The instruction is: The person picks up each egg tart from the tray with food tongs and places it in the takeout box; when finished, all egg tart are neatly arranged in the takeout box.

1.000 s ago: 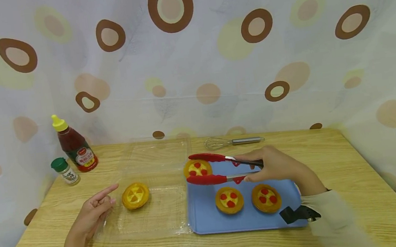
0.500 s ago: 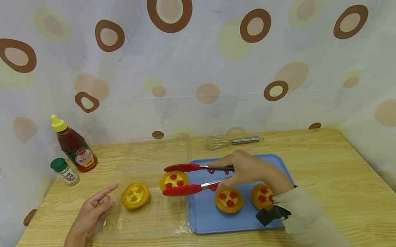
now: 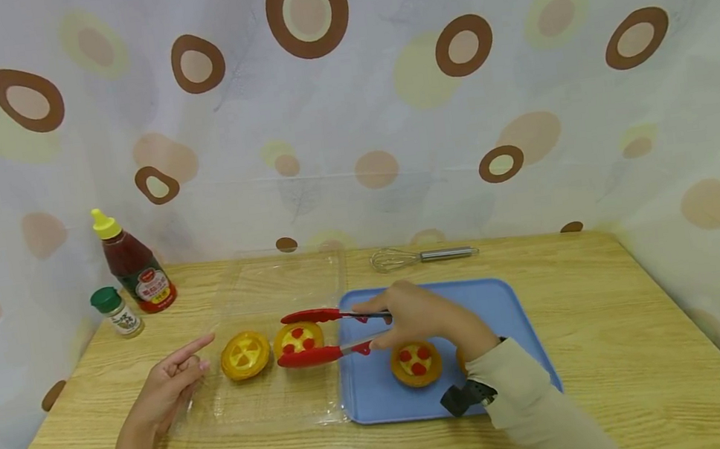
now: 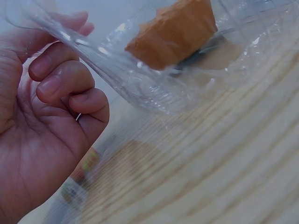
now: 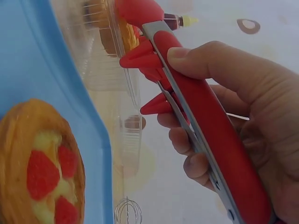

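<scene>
My right hand [image 3: 411,314] grips red-tipped tongs [image 5: 201,116] by their handles. Between the tong heads is an egg tart [image 3: 298,339] with red toppings, over the right part of a clear plastic container [image 3: 287,402]; whether it touches the bottom I cannot tell. Left of it, inside the container, lies a plain yellow tart [image 3: 245,355]. My left hand [image 3: 163,394] holds the container's left rim by thumb and fingers, its index finger stretched out; the left wrist view shows the other fingers curled beside the plastic wall.
A blue tray [image 3: 382,401] on the right bears a red-topped tart [image 3: 416,364] and another mostly under my right wrist. A whisk [image 3: 424,255] lies behind it. A sauce bottle [image 3: 140,274] and a green-capped shaker [image 3: 117,312] stand back left. The container's lid [image 3: 286,278] lies back.
My right hand has moved left with the tongs, taking the red-topped tart from above the tray's back left corner to beside the plain tart. My left hand has stayed put.
</scene>
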A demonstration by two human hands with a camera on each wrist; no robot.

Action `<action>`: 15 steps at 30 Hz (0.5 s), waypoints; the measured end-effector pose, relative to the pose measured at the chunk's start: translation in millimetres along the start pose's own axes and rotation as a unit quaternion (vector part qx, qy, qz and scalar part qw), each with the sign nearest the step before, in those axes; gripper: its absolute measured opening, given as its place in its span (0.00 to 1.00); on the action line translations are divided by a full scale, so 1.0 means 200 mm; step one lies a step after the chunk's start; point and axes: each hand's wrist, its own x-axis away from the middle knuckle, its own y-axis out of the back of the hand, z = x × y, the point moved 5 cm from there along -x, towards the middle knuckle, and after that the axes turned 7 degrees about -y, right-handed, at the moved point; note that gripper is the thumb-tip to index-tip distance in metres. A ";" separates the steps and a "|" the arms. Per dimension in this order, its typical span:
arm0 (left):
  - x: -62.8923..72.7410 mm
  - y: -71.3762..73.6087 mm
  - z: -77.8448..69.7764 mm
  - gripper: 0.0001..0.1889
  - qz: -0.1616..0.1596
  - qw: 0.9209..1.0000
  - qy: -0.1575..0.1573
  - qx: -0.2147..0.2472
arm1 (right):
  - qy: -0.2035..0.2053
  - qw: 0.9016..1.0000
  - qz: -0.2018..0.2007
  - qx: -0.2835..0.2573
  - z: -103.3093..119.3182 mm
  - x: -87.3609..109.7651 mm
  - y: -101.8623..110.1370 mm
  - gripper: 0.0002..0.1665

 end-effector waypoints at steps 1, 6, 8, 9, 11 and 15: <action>0.00 0.00 0.00 0.23 0.001 1.000 -0.001 0.001 | -0.003 1.000 0.000 0.000 0.00 0.00 0.00 0.32; 0.00 0.00 -0.01 0.23 0.005 1.000 -0.008 0.011 | -0.016 1.000 0.009 -0.004 0.02 -0.02 -0.02 0.33; 0.00 0.00 -0.01 0.24 0.004 1.000 -0.009 0.013 | -0.021 1.000 0.014 -0.003 0.02 -0.03 -0.02 0.33; 0.00 -0.01 -0.01 0.24 0.004 1.000 -0.009 0.015 | -0.022 1.000 0.015 -0.003 0.03 -0.03 -0.02 0.33; 0.00 -0.01 -0.01 0.24 0.003 1.000 -0.009 0.017 | -0.025 1.000 0.018 0.005 0.03 -0.04 -0.03 0.33; 0.00 -0.01 -0.01 0.23 0.005 1.000 -0.007 0.021 | -0.026 0.999 0.023 0.033 0.05 -0.06 -0.03 0.33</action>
